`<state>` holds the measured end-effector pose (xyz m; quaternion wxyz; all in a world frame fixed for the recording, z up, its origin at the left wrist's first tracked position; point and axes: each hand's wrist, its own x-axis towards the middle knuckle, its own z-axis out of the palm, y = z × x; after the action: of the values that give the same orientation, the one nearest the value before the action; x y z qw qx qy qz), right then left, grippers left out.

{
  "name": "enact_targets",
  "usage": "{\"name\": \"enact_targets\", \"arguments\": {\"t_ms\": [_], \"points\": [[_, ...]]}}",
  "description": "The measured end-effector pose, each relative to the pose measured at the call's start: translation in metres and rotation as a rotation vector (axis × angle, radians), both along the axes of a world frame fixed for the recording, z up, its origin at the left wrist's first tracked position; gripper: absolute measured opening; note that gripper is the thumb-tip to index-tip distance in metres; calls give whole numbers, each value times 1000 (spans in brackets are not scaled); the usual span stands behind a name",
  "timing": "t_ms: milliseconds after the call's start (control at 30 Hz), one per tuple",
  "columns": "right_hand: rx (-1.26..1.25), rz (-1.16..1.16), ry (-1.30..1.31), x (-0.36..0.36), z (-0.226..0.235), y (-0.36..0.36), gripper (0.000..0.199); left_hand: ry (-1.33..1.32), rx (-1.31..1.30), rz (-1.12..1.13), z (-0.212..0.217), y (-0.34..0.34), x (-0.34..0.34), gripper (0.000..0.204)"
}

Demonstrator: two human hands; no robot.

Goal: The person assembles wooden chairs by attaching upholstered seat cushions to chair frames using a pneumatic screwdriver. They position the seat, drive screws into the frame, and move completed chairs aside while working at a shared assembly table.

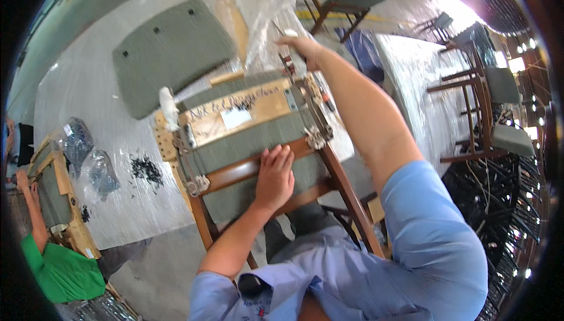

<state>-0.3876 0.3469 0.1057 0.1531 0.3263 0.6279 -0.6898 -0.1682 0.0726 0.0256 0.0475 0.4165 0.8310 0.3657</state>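
Observation:
My left hand (275, 179) lies with its fingers flat on the brown wooden rail (235, 174) of a chair frame. Beyond the rail is a grey-green padded panel (247, 138), under a pale wooden jig board (229, 112) with handwriting and a small white paper. Metal clamp parts with white wrapping (315, 138) press at both rail ends. My right hand (304, 52) is closed around an upright clamp handle at the jig's far right corner; the fingers partly hide it. At the jig's left end stands another clamp handle, wrapped in white (169, 108).
A loose grey-green panel (173, 56) lies on the plastic-covered table (76, 103). Small black pieces (147, 169) are heaped beside clear plastic bags (100, 171). At far left, a person in green (61, 271) works at a similar jig (64, 186). Finished chairs (490, 89) stand at right.

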Motion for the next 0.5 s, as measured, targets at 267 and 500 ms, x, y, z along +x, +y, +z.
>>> {"name": "enact_targets", "arguments": {"t_ms": [267,500], "points": [[12,-100,-75,13,-6,-5,49,-31,-5,-5,2,5,-4,45],[76,-108,-15,13,-12,-3,41,-58,-22,-4,0,4,-3,47]]}}
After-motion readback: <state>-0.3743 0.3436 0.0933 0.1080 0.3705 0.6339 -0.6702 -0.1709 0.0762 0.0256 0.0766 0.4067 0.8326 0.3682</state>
